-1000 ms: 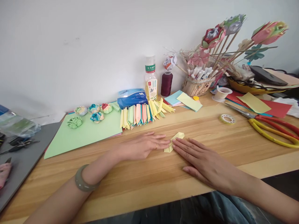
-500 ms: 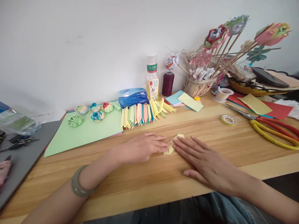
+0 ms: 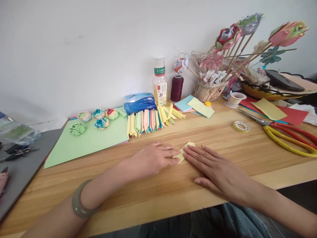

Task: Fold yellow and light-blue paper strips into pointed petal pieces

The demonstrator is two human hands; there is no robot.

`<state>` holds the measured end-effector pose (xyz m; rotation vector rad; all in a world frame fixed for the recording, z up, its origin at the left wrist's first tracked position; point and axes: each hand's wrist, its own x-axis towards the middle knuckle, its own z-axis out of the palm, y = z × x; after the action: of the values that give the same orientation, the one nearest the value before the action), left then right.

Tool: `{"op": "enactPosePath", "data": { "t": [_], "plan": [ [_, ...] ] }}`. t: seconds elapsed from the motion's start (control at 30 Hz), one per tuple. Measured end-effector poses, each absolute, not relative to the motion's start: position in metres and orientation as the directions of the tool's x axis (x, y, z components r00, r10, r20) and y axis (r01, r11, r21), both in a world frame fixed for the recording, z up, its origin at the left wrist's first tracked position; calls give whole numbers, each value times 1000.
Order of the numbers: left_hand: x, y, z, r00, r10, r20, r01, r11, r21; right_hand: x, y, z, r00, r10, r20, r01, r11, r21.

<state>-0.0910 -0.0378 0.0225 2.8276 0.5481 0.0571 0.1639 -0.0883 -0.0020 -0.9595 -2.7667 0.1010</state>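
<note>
A small folded piece of yellow paper (image 3: 183, 154) lies flat on the wooden table (image 3: 158, 195), its upper corners folded in to a blunt point. My left hand (image 3: 151, 159) rests with outstretched fingers on the paper's left side, covering part of it. From the right, my right hand (image 3: 214, 167) lies flat, its fingertips pressing the paper's right edge and its thumb apart on the wood. Behind them stands a row of folded paper strips (image 3: 146, 122) in yellow, green, pink and blue.
Paper flowers (image 3: 101, 123) sit on green sheets (image 3: 84, 143) at left. A tissue pack (image 3: 140, 103), a drink bottle (image 3: 160, 82) and a thread spool (image 3: 176, 88) line the wall. On the right are scissors (image 3: 284, 138), a tape roll (image 3: 241, 126) and a pen basket (image 3: 209, 91).
The view has shifted slightly. My left fingers have moved a little over the paper's lower left part. My right hand stays nearly where it was.
</note>
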Motion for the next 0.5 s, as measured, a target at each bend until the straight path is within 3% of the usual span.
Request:
{"op": "enactPosePath", "data": {
  "t": [0.33, 0.5],
  "plan": [
    [-88, -45, 27, 932, 362, 19, 341, -894, 290, 163, -92, -2, -742, 641, 197, 654, 756, 6],
    [-87, -46, 29, 944, 330, -9, 325, -921, 216, 163, -93, -4, -742, 644, 189, 661, 749, 41]
  ]
}}
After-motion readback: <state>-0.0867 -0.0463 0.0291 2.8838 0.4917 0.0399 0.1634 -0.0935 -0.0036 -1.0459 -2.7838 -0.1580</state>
